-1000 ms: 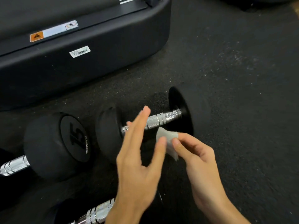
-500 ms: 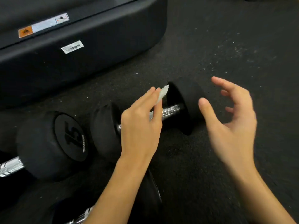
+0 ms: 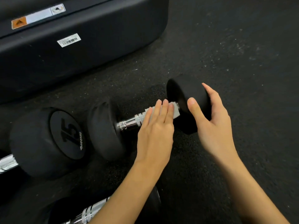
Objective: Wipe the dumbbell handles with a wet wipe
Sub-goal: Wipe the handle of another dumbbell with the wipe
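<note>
A black dumbbell lies on the floor with its chrome handle (image 3: 129,122) running from lower left to upper right. A white wet wipe (image 3: 175,111) is draped over the right part of that handle. My left hand (image 3: 156,128) lies flat on top of the wipe with straight fingers, pressing it onto the handle. My right hand (image 3: 212,123) cups the dumbbell's right head (image 3: 184,92), thumb on its near side and fingers round its far side.
A second dumbbell marked 15 (image 3: 48,139) lies to the left, touching the first one's left head. A third dumbbell's chrome handle (image 3: 90,211) shows at the bottom under my left forearm. A big black padded machine base (image 3: 80,50) fills the upper left. Dark rubber floor (image 3: 242,62) lies to the right.
The wipe passed from my right hand to my left. My left hand then came down flat on the handle with it, and my right hand moved in to cup the right head.
</note>
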